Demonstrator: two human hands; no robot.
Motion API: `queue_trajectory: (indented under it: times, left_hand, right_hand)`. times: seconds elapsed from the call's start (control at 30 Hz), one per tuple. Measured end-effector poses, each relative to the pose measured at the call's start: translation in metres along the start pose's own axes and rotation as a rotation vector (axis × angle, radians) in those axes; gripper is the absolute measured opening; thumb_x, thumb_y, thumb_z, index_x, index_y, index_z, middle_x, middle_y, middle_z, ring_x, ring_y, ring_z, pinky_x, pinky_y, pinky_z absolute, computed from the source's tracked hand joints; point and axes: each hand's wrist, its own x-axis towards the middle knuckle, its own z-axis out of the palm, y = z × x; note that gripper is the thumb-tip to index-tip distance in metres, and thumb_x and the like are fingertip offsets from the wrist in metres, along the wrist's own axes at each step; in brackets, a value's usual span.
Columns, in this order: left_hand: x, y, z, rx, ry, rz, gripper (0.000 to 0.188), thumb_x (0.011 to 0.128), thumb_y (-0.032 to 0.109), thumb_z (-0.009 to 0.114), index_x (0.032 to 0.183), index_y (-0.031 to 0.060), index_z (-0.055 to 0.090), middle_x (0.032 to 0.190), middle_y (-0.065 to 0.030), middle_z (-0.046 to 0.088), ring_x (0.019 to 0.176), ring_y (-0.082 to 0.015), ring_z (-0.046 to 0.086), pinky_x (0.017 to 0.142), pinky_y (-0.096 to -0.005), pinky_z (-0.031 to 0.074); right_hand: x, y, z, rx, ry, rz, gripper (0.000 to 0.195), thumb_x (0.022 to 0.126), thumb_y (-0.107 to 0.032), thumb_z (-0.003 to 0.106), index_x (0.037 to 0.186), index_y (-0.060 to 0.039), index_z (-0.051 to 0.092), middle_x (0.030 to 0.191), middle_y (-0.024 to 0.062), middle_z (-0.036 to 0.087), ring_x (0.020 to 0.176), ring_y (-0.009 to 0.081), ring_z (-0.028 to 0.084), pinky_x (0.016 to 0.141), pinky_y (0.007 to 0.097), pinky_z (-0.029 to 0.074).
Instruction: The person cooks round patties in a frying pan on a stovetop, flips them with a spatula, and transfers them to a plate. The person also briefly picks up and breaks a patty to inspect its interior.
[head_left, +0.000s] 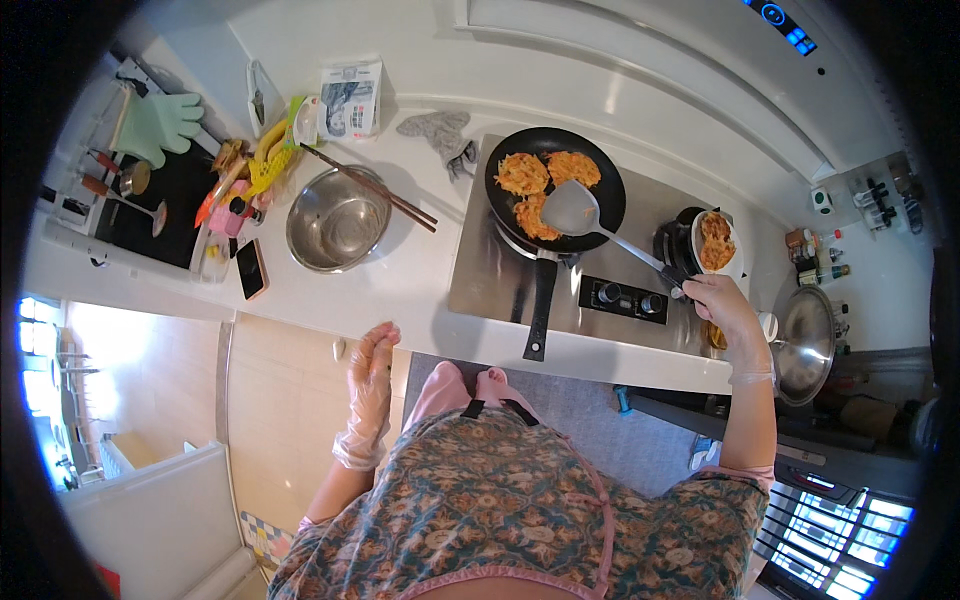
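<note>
My right hand (716, 300), in a clear plastic glove, grips the black handle of a metal spatula (574, 210). Its blade lies in a black frying pan (611, 169) on the stove, over the edge of the lower of three orange shredded fritters (523, 174). My left hand (373, 352), gloved too, hangs in front of the counter edge with fingers close together; I cannot tell whether anything is between them. At the right of the stove a white plate (731, 232) holds browned fritters.
A steel bowl (337, 217) with wooden chopsticks (375, 191) across its rim stands left of the stove. Near it are a phone (252, 270), a grey cloth (442, 135) and bananas (271, 141). The pan's handle (541, 307) juts over the counter edge. A large round metal lid or pan (806, 345) stands at right.
</note>
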Motion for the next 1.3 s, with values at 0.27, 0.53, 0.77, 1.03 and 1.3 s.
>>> queue_trajectory:
  times: [0.27,0.53,0.77,1.03,1.3]
  left_hand:
    - [0.044,0.007,-0.010,0.079,-0.083,0.013,0.026,0.097,0.015,0.051,0.116,-0.0013,0.058,0.109,-0.0073,0.061,0.105,-0.0164,0.055,0.100,-0.0303,0.039]
    - [0.027,0.013,0.000,0.067,-0.068,0.028,0.026,0.098,0.013,0.049,0.118,-0.0016,0.057,0.112,-0.0082,0.060,0.107,-0.0162,0.055,0.098,-0.0296,0.040]
    - [-0.018,-0.011,0.017,-0.033,0.146,0.099,0.028,0.098,0.011,0.048,0.122,-0.0034,0.056,0.112,-0.0106,0.060,0.108,-0.0170,0.054,0.100,-0.0303,0.040]
    - [-0.078,-0.034,0.088,-0.022,0.243,0.166,0.030,0.099,0.018,0.049,0.121,-0.0014,0.057,0.111,-0.0092,0.061,0.106,-0.0187,0.056,0.100,-0.0329,0.040]
    - [-0.112,-0.042,0.115,0.014,0.362,0.179,0.029,0.099,0.017,0.049,0.121,-0.0011,0.056,0.109,-0.0089,0.061,0.105,-0.0184,0.056,0.099,-0.0333,0.042]
  right_hand:
    - [-0.030,-0.023,-0.016,-0.315,0.358,-0.131,0.026,0.085,-0.019,0.063,0.096,0.0031,0.068,0.067,-0.0008,0.055,0.061,0.0083,0.048,0.058,0.0260,0.039]
    - [-0.007,-0.025,-0.038,-0.486,0.415,-0.201,0.036,0.080,-0.028,0.066,0.103,-0.0006,0.069,0.074,0.0077,0.064,0.068,0.0150,0.056,0.065,0.0289,0.044]
    - [0.025,-0.041,-0.070,-0.333,0.130,-0.128,0.027,0.078,-0.021,0.066,0.095,-0.0006,0.070,0.061,-0.0027,0.050,0.055,0.0077,0.043,0.051,0.0249,0.032]
    - [0.100,-0.038,-0.104,-0.321,-0.189,-0.183,0.018,0.080,-0.020,0.064,0.083,-0.0026,0.068,0.054,-0.0056,0.045,0.045,0.0042,0.035,0.044,0.0221,0.026]
    - [0.119,-0.033,-0.087,-0.311,-0.426,-0.228,0.022,0.082,-0.020,0.063,0.085,0.0010,0.070,0.057,-0.0044,0.047,0.050,0.0039,0.036,0.047,0.0217,0.025]
